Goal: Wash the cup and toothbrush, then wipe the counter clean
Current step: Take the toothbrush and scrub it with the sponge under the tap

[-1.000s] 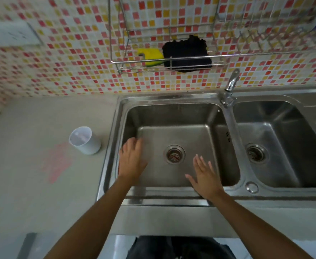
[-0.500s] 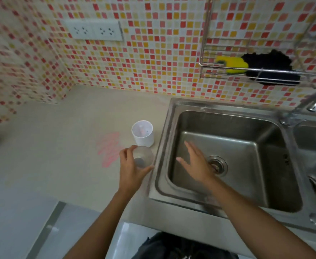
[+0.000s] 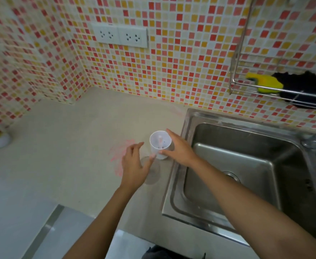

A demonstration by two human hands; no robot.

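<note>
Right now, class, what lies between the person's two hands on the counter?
In the head view, the white cup stands between the left hand and right hand.

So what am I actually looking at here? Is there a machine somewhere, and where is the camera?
No machine: these are a person's two bare hands, filmed by one wide-angle camera worn on the head, looking forward and down. That is why the arms reach in from the bottom edge.

The surface is a beige counter beside a steel sink. On it stands a white cup with something thin and pinkish inside, probably the toothbrush. The right hand reaches around the cup, fingers open, not clearly gripping yet. The left hand hovers over a clear round object lying on the counter; I cannot tell what it is. A pink smear marks the counter beside it.

On the wall, a wire rack holds a yellow sponge and a black cloth.
</note>
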